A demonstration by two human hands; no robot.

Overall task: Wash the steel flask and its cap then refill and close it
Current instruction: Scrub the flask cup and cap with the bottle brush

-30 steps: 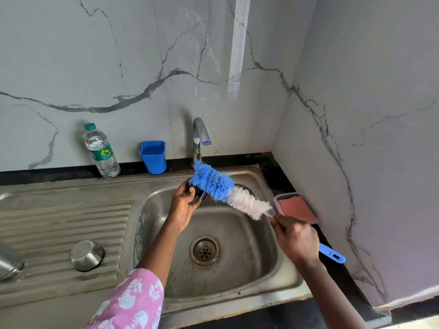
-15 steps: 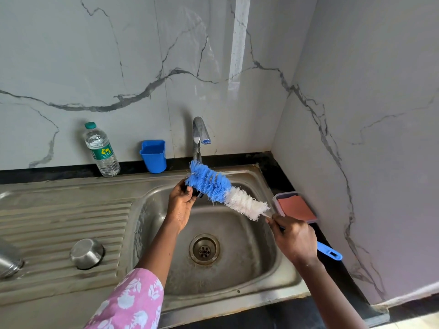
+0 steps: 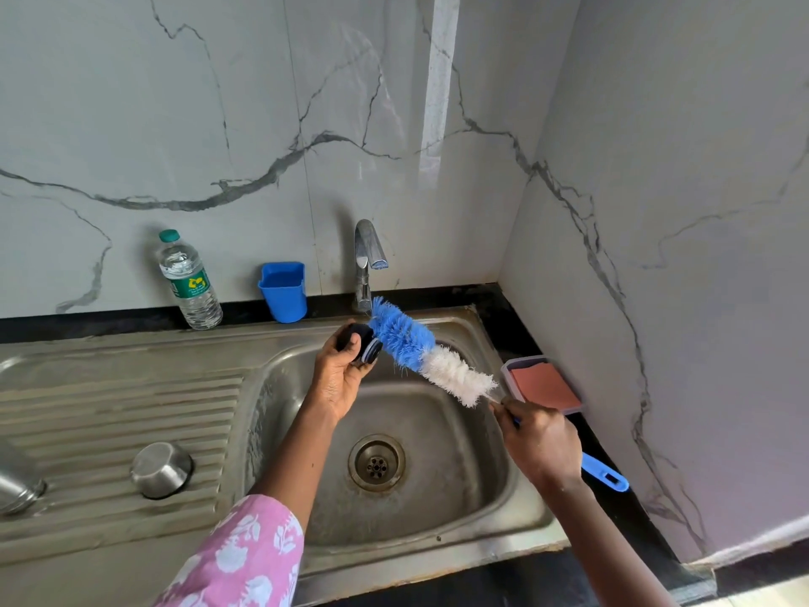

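Since the earlier frame the left hand (image 3: 339,378) has turned at the wrist. The dark cap (image 3: 359,343), then hidden behind the bristles, now shows to their left.

We record a steel sink (image 3: 437,510) set in a black table (image 3: 490,300), in a corner of grey-veined marble walls (image 3: 175,102). A tap (image 3: 367,256) stands at the basin's back rim. Against the back wall stand a water bottle (image 3: 190,282), upright, and a blue tub (image 3: 283,291). A tray with an orange pad (image 3: 543,385) lies right of the basin. On the ribbed drainboard (image 3: 109,414) a small steel cup (image 3: 161,468) sits upside down. Part of the steel flask (image 3: 17,488) shows at the frame's left edge, and we cannot tell how it lies.

The cap is held over the back of the basin, just below the tap, with the fingers and thumb of the left hand curled round it. Its ringed end faces right, against the blue bristles. The long axis of the brush (image 3: 407,343) runs from lower right to upper left, with the blue tip towards the tap's base. The right hand (image 3: 543,444) is closed round the handle.

Against the earlier frame, the brush keeps much the same line and the standing items lie as they did.
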